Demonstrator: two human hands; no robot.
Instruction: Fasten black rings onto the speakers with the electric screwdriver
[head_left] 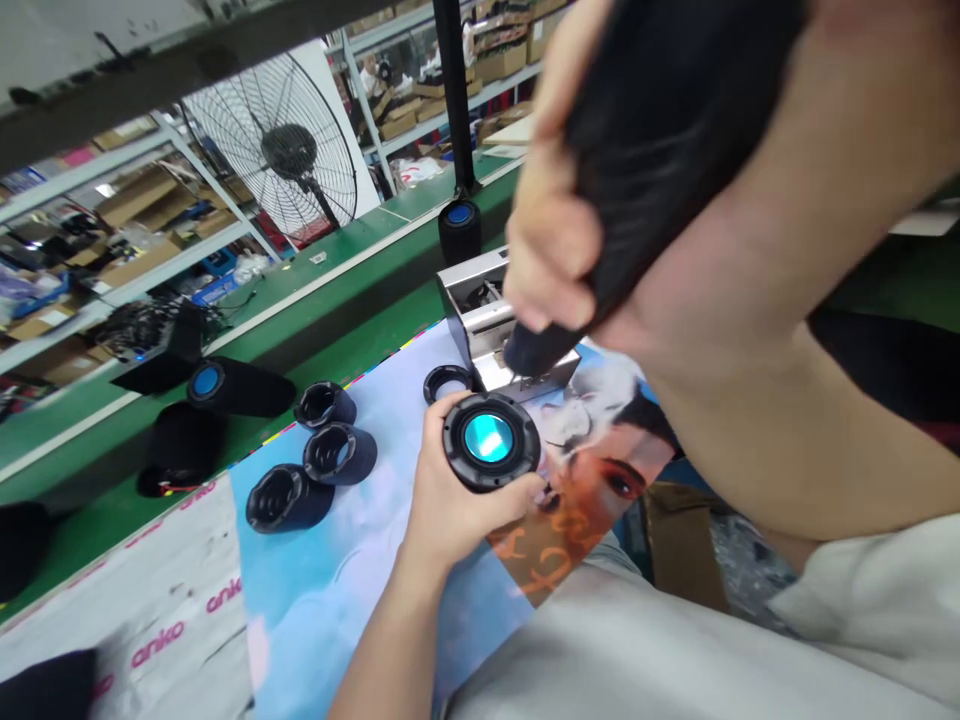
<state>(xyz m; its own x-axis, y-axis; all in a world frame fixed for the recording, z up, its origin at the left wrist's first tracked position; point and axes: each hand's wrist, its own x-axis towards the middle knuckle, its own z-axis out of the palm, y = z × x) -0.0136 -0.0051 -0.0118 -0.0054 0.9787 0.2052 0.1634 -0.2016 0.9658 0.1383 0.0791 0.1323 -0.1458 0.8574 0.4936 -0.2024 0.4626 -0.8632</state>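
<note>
My left hand [442, 500] is wrapped around a black cylindrical speaker [457, 450], its round end with a shiny cyan centre facing up. In my right hand [555, 230] is a thick black electric screwdriver [675, 130], tilted with its tip pointing down and left. That tip is over the front of an open metal box [489, 318] that looks like a screw feeder; whether it touches cannot be told. Just behind the speaker lies a black ring [430, 388]. Several hollow black sleeves stand to the left, among them a front sleeve [300, 510].
A printed poster [360, 590] covers the green bench [405, 350]. Farther left lies a blue-ended black speaker [247, 388]; another speaker [459, 235] stands behind the metal box by a black post [454, 100]. A large fan [289, 150] and shelves are beyond.
</note>
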